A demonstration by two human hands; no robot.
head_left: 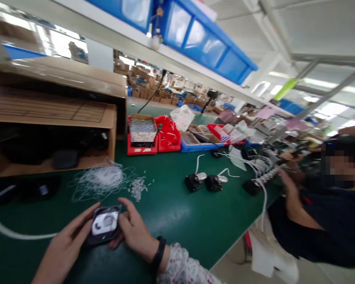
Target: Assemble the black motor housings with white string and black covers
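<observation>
Left hand [66,242] and right hand [137,234] share a black-framed device [105,221], lower left of the frame.
The left fingers are clamped on its left edge, the right fingers on its right. Beyond, left of centre, lies tangled white cord [105,177]; two black units [193,184] sit right of centre, a red tray [142,150] farther back near upper centre.

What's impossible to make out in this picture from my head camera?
In the head view:
Device underside: turned away from the camera.
Device edges: partly covered by left hand and right hand.
Left forearm: cut off by bottom edge.
Carton contents: mostly lost in shadow.
White bits: too small to identify.
</observation>
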